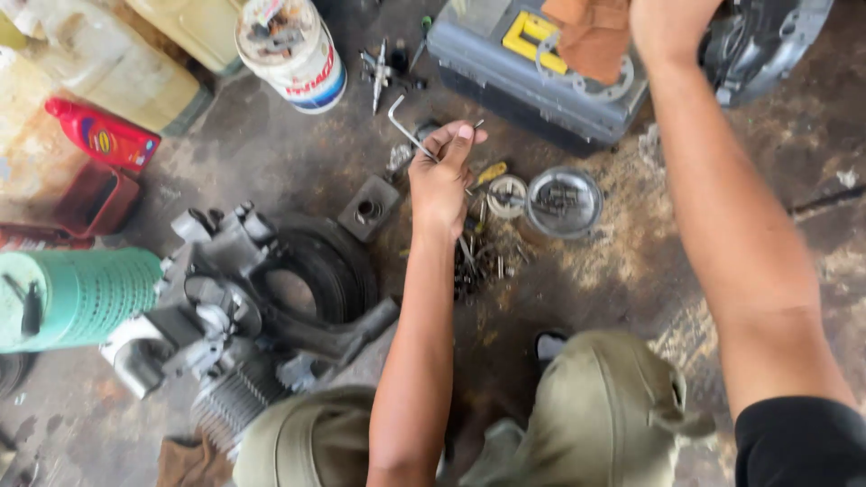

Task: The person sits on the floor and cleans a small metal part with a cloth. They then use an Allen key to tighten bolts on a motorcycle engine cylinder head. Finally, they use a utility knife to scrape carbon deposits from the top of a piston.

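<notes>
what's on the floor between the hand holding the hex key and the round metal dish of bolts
In the head view, between the left hand gripping the L-shaped hex key and the round metal dish sits a smaller round metal part, with a yellowish tool beside it.

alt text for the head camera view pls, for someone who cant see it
A person crouching over a stained workshop floor holds a bent hex key in the left hand, above small dishes of bolts. The right hand reaches up to a brown rag on a grey toolbox. A partly dismantled engine lies to the left.
</notes>
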